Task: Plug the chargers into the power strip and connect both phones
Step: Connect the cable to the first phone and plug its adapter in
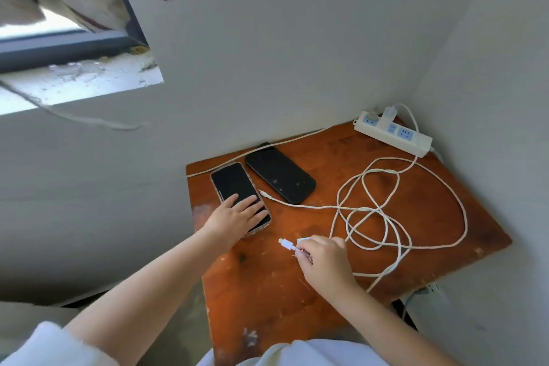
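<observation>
Two flat black phones [240, 196] [279, 174] are lying together on the brown wooden table [401, 217] — the left hand [237, 215] is resting flat-fingered on the near one, and the right hand [323, 258] is pinching one white cable plug [286, 244].

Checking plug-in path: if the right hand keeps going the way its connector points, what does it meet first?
Likely the near end of the phone under the left hand; right hand pinches the connector. Depth unclear.

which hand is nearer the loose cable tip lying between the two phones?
Left. The left hand rests flat on the near phone, just beside the loose cable tip. The right hand is farther toward the table's front, pinching another connector.
</observation>
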`<act>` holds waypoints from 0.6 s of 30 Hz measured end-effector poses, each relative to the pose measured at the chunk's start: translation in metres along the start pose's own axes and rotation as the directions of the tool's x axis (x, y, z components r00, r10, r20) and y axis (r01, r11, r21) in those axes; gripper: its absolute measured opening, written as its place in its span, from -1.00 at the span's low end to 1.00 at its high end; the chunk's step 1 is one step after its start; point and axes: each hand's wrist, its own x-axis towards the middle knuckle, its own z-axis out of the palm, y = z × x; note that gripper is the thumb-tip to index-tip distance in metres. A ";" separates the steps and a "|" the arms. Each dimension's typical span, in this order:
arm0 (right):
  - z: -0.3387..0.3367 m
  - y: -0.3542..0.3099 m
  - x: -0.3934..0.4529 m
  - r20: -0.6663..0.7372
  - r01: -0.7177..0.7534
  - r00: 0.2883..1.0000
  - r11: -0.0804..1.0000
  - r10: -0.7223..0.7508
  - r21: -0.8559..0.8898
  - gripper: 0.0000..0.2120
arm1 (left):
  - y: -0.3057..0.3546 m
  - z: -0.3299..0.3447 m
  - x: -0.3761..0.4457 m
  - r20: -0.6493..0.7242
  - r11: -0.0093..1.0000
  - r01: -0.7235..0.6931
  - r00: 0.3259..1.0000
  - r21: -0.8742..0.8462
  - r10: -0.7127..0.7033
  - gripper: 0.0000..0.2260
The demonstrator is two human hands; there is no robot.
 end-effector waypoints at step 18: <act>-0.012 -0.006 0.018 -0.275 -0.030 0.961 0.990 -0.008 -0.134 -0.82 | -0.017 -0.026 0.004 -0.209 0.905 -0.200 0.970 -0.376 0.128 -0.16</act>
